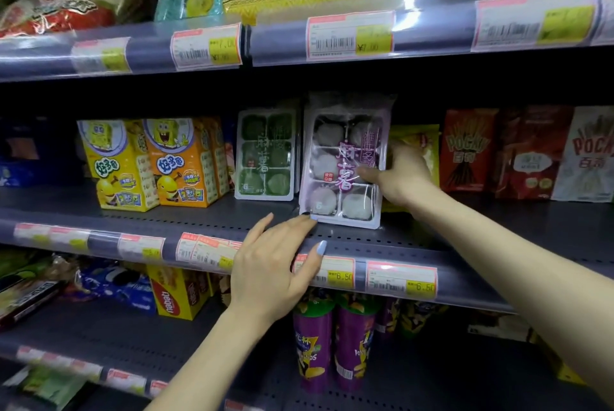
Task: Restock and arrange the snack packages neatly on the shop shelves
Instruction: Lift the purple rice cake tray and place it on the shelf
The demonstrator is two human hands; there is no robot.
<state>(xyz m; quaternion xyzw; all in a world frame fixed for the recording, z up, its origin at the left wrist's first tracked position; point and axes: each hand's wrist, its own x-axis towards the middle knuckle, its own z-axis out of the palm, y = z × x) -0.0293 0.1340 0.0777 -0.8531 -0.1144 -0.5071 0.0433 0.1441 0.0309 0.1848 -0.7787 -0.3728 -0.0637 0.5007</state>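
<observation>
- Head view: the right hand (403,175) pinches the right edge of a purple mochi pack (345,161), thumb on its front and fingers behind, seemingly to keep it upright on the middle shelf (199,216).
- The left hand (272,269) rests spread on the shelf lip below that grip, one fingertip touching the pack's lower left corner, probably steadying the base.
- Left of the grip, a green mochi pack (264,153) stands further back; the purple one likely needs aligning with it.

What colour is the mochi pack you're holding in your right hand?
Pale purple mochi pack, clear film with purple lettering; seen in the head view.
</observation>
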